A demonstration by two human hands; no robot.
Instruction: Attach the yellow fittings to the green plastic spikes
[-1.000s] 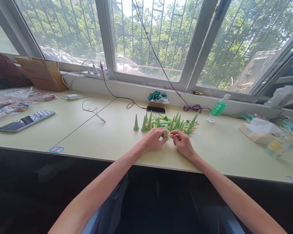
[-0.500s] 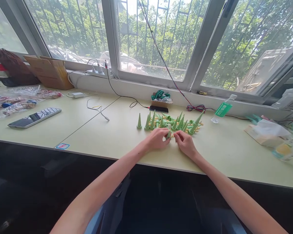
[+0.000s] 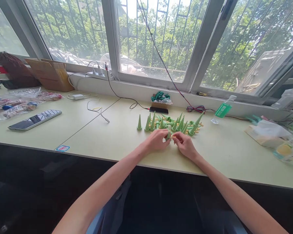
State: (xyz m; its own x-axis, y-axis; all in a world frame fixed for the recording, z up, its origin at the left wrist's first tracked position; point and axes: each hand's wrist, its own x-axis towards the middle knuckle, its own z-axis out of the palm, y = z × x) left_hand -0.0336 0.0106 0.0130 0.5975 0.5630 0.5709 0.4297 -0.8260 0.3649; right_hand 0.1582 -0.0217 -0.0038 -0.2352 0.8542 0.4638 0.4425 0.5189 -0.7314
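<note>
My left hand [image 3: 158, 139] is closed around a small green cone [image 3: 168, 135] near the table's front edge. Just to its right, my right hand [image 3: 185, 145] pinches a small yellow piece [image 3: 173, 137] against the side of that cone. Behind both hands, several green cones, some upright and some lying down, are mixed with small yellow pieces. One upright green cone [image 3: 139, 123] stands at the left end of this group.
Behind the cones lie a black phone [image 3: 158, 110] and a small box of green items [image 3: 161, 98]. A bottle [image 3: 222, 110] and tissue pack [image 3: 261, 131] are at right. A tablet [image 3: 35, 120], cables and cardboard box [image 3: 50, 75] are at left.
My right hand has shifted very slightly, and the yellow piece at its fingertips shows more clearly. My left hand still holds the cone in nearly the same place.
</note>
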